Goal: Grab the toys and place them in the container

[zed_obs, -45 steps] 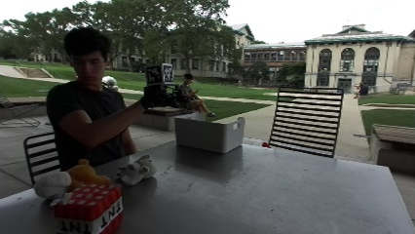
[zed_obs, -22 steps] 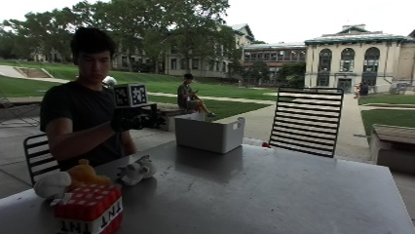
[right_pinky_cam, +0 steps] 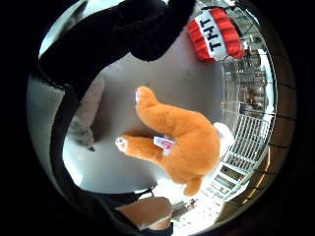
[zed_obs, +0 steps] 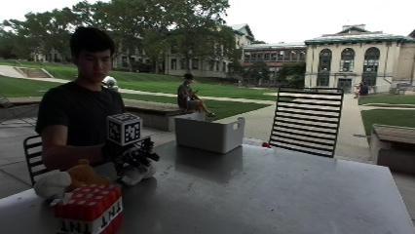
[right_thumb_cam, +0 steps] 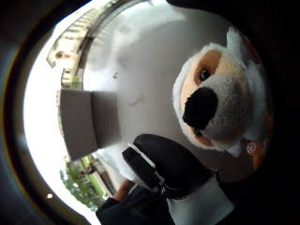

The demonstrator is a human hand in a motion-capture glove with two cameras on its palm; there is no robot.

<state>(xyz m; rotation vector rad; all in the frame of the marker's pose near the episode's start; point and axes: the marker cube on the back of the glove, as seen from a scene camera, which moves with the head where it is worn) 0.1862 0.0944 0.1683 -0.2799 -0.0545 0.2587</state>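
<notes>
My gloved right hand (zed_obs: pixel 133 155) hangs low over the toys at the table's near left corner, fingers spread downward and holding nothing that shows. Just under it lies a grey-white plush (zed_obs: pixel 137 174), also seen beside the glove in the little finger side view (right_pinky_cam: pixel 84 115). An orange and white plush dog (zed_obs: pixel 81 174) lies next to it; its body (right_pinky_cam: pixel 179 137) and face (right_thumb_cam: pixel 215 101) fill the palm views. A red TNT block (zed_obs: pixel 91 210) (right_pinky_cam: pixel 214 32) stands in front of the dog. The white container (zed_obs: pixel 209 132) (right_thumb_cam: pixel 86 123) sits farther back on the table.
The grey metal table (zed_obs: pixel 259 195) stretches to the right of the toys. A black slatted chair (zed_obs: pixel 306 119) stands behind its far edge, and another chair (zed_obs: pixel 32 151) is behind the person.
The gloved hand has come down and back from chest height near the container to just above the toys. The toys and the container stay where they were.
</notes>
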